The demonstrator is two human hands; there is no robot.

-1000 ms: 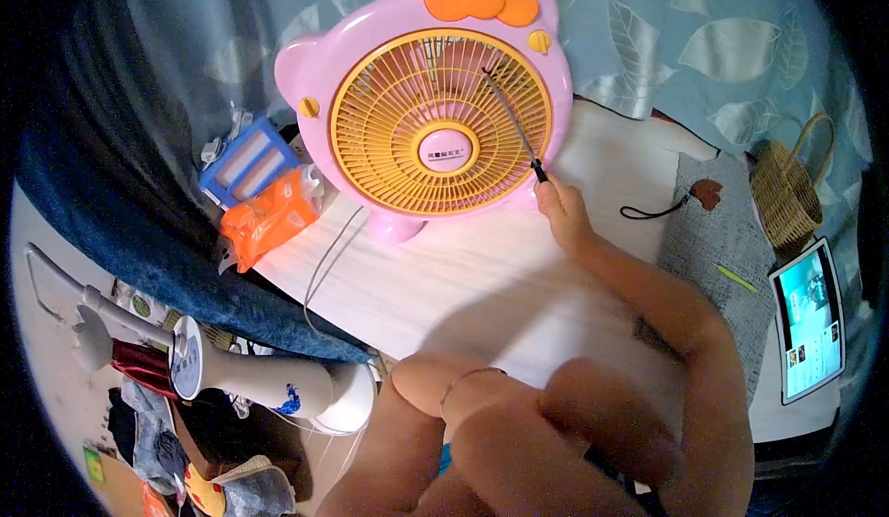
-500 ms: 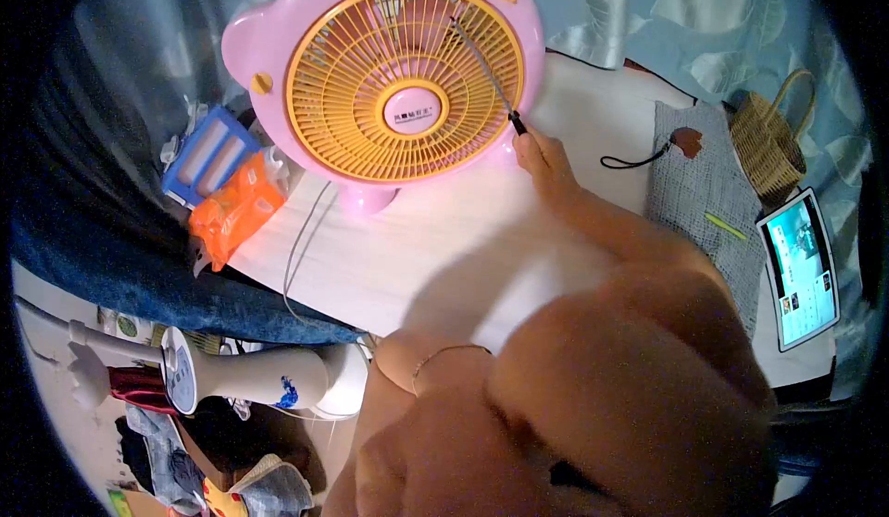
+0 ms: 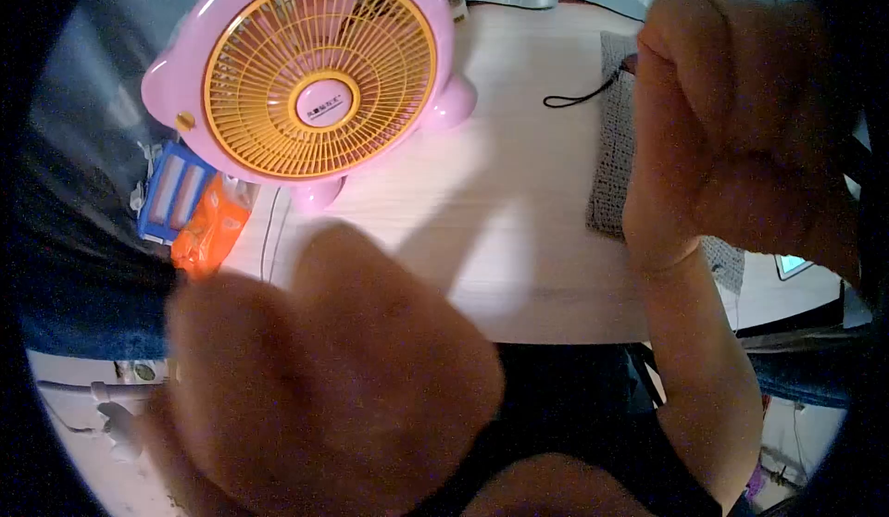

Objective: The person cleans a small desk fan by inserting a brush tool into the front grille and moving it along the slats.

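pink fan point(image 3: 319, 63), chinese characters point(image 3: 324, 106) on its hub point(image 3: 326, 119); both hands point(image 3: 343, 378) point(image 3: 741, 128) look curled, any grip impossible to tell.

pink fan point(image 3: 324, 105) on white table point(image 3: 528, 170)

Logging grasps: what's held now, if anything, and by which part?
Can't tell. The left hand is blurred and the right hand looks curled; no held object shows in either, but either could hide one.

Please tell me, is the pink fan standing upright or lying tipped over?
Upright: the pink fan rests on two visible feet on the white table, its yellow grille above them.
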